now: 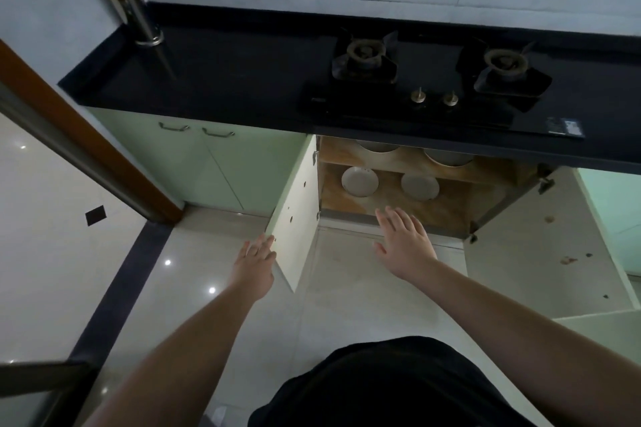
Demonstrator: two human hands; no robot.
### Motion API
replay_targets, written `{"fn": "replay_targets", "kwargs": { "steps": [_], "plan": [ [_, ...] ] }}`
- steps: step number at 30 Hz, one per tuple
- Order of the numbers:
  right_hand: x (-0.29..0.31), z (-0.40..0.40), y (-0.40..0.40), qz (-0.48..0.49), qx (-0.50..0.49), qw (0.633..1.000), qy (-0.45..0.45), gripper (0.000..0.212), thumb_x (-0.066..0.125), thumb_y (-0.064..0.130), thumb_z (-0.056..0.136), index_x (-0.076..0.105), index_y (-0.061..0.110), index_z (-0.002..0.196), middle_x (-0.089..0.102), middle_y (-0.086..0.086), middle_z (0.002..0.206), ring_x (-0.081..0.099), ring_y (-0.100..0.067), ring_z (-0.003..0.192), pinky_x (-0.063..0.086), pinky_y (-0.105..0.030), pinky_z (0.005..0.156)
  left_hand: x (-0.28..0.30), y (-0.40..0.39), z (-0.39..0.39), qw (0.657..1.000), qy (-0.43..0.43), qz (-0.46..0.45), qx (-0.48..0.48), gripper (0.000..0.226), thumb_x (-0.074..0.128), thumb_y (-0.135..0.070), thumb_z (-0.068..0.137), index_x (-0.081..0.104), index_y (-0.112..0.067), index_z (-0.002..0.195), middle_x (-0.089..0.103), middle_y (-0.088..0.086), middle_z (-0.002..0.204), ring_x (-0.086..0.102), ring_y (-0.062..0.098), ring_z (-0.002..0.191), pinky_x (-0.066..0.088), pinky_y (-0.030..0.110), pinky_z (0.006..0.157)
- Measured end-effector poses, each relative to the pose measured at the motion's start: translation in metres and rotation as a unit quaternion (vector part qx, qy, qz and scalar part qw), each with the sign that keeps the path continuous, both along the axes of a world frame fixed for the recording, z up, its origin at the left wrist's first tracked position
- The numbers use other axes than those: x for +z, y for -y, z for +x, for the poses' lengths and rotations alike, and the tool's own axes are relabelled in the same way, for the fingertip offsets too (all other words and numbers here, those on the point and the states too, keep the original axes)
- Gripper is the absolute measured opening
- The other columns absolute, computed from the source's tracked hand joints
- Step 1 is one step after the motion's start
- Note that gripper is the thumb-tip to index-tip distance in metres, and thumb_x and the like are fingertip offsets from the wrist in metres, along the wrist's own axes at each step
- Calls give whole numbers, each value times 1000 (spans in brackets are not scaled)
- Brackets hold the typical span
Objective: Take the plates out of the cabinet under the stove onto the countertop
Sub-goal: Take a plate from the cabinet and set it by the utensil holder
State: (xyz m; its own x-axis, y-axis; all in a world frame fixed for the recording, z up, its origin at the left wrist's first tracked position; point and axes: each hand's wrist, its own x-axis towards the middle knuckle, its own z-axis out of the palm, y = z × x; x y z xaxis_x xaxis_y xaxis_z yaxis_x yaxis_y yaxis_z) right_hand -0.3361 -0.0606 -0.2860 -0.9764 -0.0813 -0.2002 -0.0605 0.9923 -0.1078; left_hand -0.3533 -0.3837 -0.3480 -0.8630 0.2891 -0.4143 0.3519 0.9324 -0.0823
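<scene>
Below — plates [359,181] untouched, hands [405,243] open.

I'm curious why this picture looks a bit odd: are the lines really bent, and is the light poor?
Head view: the wide lens bows the countertop edge and the door frame; the light is dim, so the stove is nearly black; ceiling lamps glare as bright dots on the glossy floor; the plates in the cabinet look soft, and both hands are slightly blurred.
</scene>
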Motion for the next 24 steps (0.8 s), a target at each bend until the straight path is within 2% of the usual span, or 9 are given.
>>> {"fn": "replay_targets", "kwargs": {
  "steps": [3, 8, 16, 20, 24],
  "plan": [
    [0, 4, 0, 1, -6, 1000, 6, 69, 36, 44, 99, 6, 17, 155, 12, -7, 162, 7, -24, 149, 7, -41, 121, -1, -7, 2, 1000, -9, 16, 0, 50, 39, -27, 98, 39, -17, 147, 6, 6, 166, 2, 24, 152, 1, 43, 121],
    [0, 7, -4, 5, -13, 1000, 11, 68, 35, 45, 99, 7, 18, 155, 11, -5, 163, 5, -23, 149, 5, -40, 120, 1, -26, -5, 999, -27, 16, -14, 53, 39, -32, 99, 34, -17, 150, 13, 8, 165, 1, 24, 152, -1, 46, 121],
    [1, -2, -42, -5, -27, 1000, 2, 67, 35, 45, 99, 9, 17, 154, 13, -7, 162, 7, -23, 149, 6, -40, 120, 9, -87, -36, 998, -43, 21, -34, 58, 33, -37, 100, 22, -19, 155, 8, 6, 166, -1, 23, 152, -3, 46, 121],
    [-9, -18, -72, -25, -43, 999, 13, 66, 33, 46, 99, 9, 17, 154, 12, -6, 163, 6, -22, 150, 5, -39, 120, 10, -125, -56, 996, -65, 29, -51, 59, 33, -39, 100, 25, -18, 154, 14, 6, 165, 2, 24, 152, -4, 48, 120],
    [-25, -39, -104, -37, -40, 998, 31, 68, 32, 46, 99, 4, 17, 154, 10, -6, 163, 5, -23, 150, 5, -39, 121, 4, -164, -84, 997, -50, 25, -52, 59, 31, -40, 101, 21, -18, 155, 8, 4, 166, -1, 23, 152, -5, 46, 120]
  ]
}}
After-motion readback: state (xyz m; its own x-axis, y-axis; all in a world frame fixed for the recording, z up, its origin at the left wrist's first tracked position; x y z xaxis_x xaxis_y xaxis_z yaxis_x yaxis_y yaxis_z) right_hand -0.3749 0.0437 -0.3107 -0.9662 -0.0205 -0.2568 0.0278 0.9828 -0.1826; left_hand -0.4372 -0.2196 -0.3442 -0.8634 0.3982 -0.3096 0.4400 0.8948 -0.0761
